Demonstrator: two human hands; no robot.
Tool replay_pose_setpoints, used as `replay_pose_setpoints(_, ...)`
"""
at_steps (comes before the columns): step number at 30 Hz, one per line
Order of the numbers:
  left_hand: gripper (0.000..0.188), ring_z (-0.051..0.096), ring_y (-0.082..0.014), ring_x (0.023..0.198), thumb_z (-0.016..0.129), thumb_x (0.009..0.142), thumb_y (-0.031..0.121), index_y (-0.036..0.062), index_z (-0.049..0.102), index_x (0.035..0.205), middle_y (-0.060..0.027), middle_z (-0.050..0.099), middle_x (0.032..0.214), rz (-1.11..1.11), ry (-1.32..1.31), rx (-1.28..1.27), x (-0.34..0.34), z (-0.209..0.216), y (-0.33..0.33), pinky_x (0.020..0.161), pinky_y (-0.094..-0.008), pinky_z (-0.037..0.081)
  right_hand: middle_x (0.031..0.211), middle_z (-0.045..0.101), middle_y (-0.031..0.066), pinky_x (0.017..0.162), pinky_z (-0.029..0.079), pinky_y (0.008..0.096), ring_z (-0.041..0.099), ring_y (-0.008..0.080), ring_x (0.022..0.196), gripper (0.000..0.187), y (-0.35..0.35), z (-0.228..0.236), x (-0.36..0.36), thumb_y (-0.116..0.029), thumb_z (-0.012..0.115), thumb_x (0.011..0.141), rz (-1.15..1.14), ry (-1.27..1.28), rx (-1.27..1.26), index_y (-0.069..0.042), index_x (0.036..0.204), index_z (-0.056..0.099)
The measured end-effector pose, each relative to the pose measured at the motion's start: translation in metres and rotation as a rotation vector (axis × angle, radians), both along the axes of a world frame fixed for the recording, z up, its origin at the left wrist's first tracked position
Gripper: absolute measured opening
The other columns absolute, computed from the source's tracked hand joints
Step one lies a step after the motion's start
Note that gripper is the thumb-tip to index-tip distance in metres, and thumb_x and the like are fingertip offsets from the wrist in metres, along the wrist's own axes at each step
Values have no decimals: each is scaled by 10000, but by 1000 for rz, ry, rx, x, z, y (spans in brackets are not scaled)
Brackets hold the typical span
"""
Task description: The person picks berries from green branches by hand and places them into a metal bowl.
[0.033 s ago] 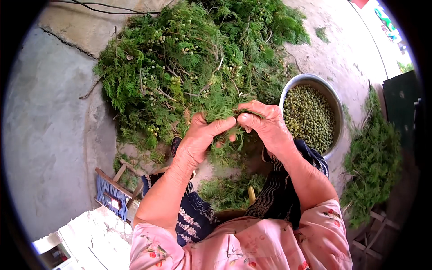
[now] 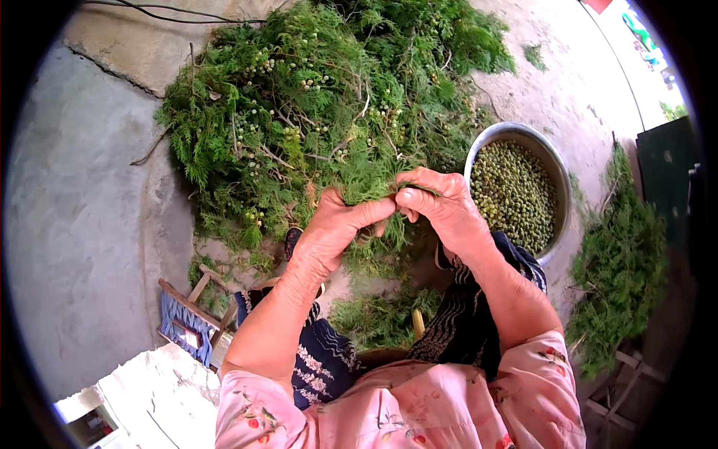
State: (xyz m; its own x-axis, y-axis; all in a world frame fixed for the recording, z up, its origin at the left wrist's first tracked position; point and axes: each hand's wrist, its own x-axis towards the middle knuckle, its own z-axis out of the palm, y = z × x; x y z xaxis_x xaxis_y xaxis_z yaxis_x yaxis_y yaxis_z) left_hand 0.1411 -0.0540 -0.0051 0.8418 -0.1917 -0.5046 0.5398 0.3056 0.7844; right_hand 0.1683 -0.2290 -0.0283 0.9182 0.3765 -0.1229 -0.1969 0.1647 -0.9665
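Both my hands meet over the near edge of a large heap of green evergreen branches [image 2: 277, 97], dotted with small pale round cones. My left hand [image 2: 333, 228] is closed round a leafy evergreen sprig [image 2: 366, 183], its thumb pointing right. The thumb and fingers of my right hand [image 2: 452, 213] pinch at the same sprig, close to the left thumb tip. Whatever lies between the right fingertips is mostly hidden. Just right of that hand stands a round metal basin [image 2: 562, 179], holding many small green cones [image 2: 516, 194].
Another pile of evergreen branches [image 2: 624, 254] lies at the right. A small wooden stool with blue strapping [image 2: 185, 325] is at the lower left. Loose clippings [image 2: 374, 318] lie between my legs, around a yellowish handle-like piece [image 2: 418, 325]. Dark cables [image 2: 172, 11] cross the far left ground.
My left thumb and fingers have shifted slightly against the sprig, the thumb a little nearer the right fingertips. The right hand has barely moved.
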Motion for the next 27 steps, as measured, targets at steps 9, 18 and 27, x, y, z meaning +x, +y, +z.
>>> replay_pose_setpoints(9, 181, 545, -80, 551, 731, 708, 142, 97, 642, 859, -21, 642, 751, 65, -37, -50, -7, -15, 7, 442, -215, 410, 647, 560, 24, 528, 434, 220, 517, 105, 558, 154, -32, 5, 17, -60, 547, 836, -253, 80, -329, -26, 959, 633)
replay_pose_setpoints(18, 142, 605, -168, 844, 632, 812, 116, 27, 619, 923, -87, 639, 946, 352, 33, -266, 10, -34, -5, 674, -290, 519, 1092, 568, 148, 781, 479, 334, 559, 231, 947, 426, -65, -2, 26, -135, 680, 748, -328, -102, -640, -73, 1149, 548)
replay_pose_setpoints(27, 373, 501, -177, 1056, 691, 766, 187, 30, 587, 1088, -61, 595, 1077, 202, 39, -223, -7, -42, -34, 910, -327, 410, 815, 636, 172, 582, 503, 301, 617, 175, 649, 538, 20, -26, -28, -189, 681, 744, 89, -266, -617, 53, 1174, 464)
